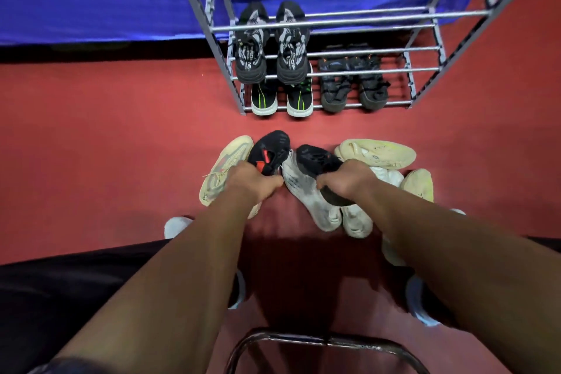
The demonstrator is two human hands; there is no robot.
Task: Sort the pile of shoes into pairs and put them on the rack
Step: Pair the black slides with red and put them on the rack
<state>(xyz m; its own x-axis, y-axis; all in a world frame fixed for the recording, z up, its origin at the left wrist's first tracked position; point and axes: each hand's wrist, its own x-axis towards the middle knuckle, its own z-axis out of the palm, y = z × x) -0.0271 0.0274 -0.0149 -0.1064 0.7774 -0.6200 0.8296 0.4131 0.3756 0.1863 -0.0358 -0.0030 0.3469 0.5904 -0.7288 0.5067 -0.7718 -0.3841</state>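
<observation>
Red floor (91,146), metal rack (334,21) ahead with three pairs shelved. Left hand (252,181) closed around black shoe with red patch (268,152); right hand (343,181) gripping plain black shoe (318,161). Worth checking match first, then lifting clear of pale pile, toes toward rack.

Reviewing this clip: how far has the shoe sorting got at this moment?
Roughly halfway. Done: three pairs sit on the rack: black-and-white trainers, green-striped shoes and dark sandals. In hand: the left hand holds a black shoe with red marks, the right hand a black shoe, apparently its match. Left: cream shoes and white shoes lie mixed on the floor.
</observation>
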